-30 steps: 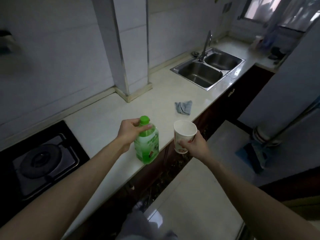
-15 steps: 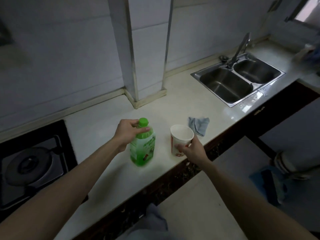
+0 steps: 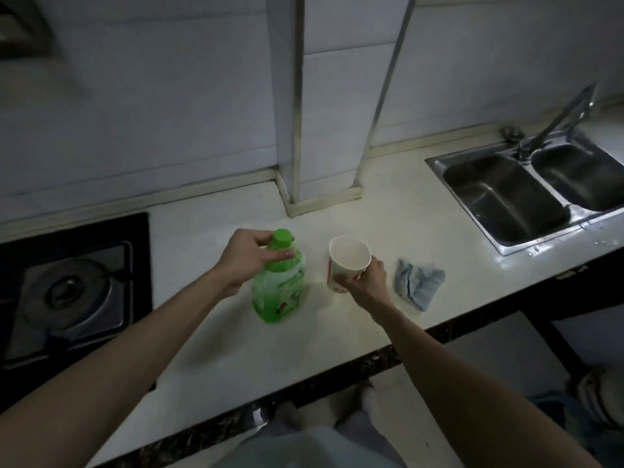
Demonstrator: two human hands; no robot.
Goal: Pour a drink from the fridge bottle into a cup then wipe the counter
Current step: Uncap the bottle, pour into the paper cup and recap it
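The green bottle (image 3: 280, 292) stands up on the pale surface (image 3: 236, 349), near the middle. Its green cap (image 3: 282, 238) is on. The left grip (image 3: 250, 261) is wrapped round the bottle's neck, just under the cap, and the thumb lies across the front.

The cup (image 3: 347, 261) is white with some red on it. It stands at 3 o'clock from the bottle, close by but not touching. Its open top faces up. The right grip (image 3: 366, 282) holds the cup low on its side, with the fingers bent round it.

A crumpled blue cloth (image 3: 418, 287) lies on the surface at 3 o'clock from the cup, just beside the right grip. A metal sink (image 3: 540, 241) with two bowls and a tap (image 3: 567, 119) is at 2 o'clock. A black stove (image 3: 67, 292) is at 9 o'clock from the bottle.
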